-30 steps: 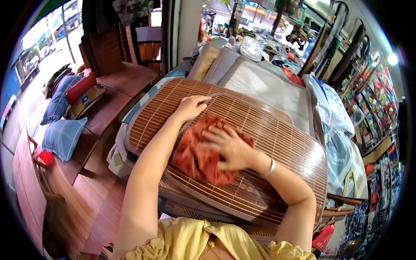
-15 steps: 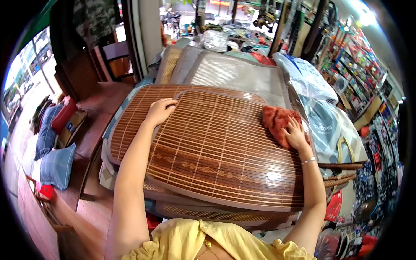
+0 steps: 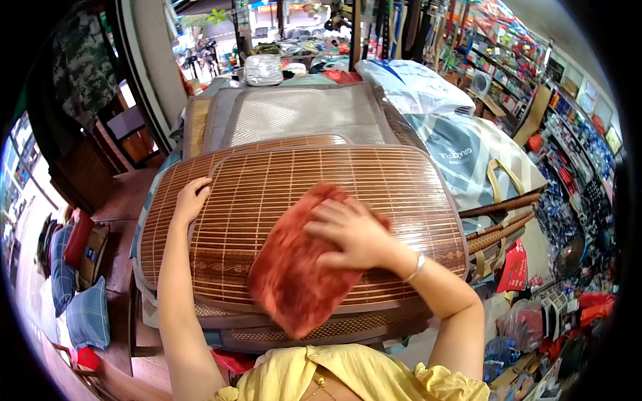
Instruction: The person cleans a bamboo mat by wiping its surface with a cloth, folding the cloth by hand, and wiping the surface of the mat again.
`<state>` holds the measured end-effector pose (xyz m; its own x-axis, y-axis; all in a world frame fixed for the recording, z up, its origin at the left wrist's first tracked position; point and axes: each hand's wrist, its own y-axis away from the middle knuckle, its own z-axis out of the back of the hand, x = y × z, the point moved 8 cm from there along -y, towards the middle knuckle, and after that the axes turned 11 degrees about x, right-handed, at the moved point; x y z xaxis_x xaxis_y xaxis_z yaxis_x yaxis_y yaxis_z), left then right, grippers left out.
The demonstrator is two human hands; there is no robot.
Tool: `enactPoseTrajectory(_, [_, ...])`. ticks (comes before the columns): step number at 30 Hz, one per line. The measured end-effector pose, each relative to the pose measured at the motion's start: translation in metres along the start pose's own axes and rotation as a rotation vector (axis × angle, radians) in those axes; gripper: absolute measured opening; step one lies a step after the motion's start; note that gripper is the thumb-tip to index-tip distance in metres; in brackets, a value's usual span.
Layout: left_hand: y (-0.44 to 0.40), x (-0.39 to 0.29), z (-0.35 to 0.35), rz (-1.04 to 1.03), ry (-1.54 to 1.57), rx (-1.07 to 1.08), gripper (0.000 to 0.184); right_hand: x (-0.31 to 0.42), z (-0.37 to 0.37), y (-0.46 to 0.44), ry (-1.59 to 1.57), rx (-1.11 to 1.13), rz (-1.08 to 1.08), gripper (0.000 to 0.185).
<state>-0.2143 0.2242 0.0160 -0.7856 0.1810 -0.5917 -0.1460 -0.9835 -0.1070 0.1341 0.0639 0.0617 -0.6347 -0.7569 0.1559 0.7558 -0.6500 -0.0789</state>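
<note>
A brown bamboo sleeping mat [image 3: 321, 167] with a dark patterned band and grey edging lies on top of a similar mat [image 3: 167, 207]. My left hand [image 3: 192, 200] rests at the upper mat's left edge, fingers slightly bent and apart, the tips on the edging. Under my right hand [image 3: 351, 234] is a fluffy red cloth [image 3: 297, 281], gripped against the mat. Its near corner hangs past the mat's front edge and is blurred by motion. What the fingertips pinch is partly hidden in the pile.
Grey woven mats [image 3: 301, 113] lie behind. On the right are plastic-wrapped bedding [image 3: 414, 87], a blue checked bag [image 3: 468, 157] and rolled mats [image 3: 501, 224]. Cushions [image 3: 87, 314] sit low on the left. Crowded shelves [image 3: 575, 174] line the right side.
My right hand has swept the red cloth from the mat's right side leftward and towards me. The cloth is more spread out. My left hand stays at the mat's left edge while the view has shifted.
</note>
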Motion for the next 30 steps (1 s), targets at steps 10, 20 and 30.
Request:
enactPoseTrajectory(10, [-0.002,0.005,0.0,-0.028,-0.001,-0.025,0.03,-0.206,0.017,0.146,0.063,-0.041,-0.995,0.068])
enactPoseTrajectory(20, [-0.005,0.012,-0.002,-0.066,0.028,-0.014,0.03,0.049,-0.019,0.046,0.076,-0.032,0.077,0.073])
enactPoseTrajectory(30, [-0.002,0.011,0.0,-0.05,0.058,-0.013,0.031,-0.152,0.023,0.181,-0.047,0.025,-0.757,0.073])
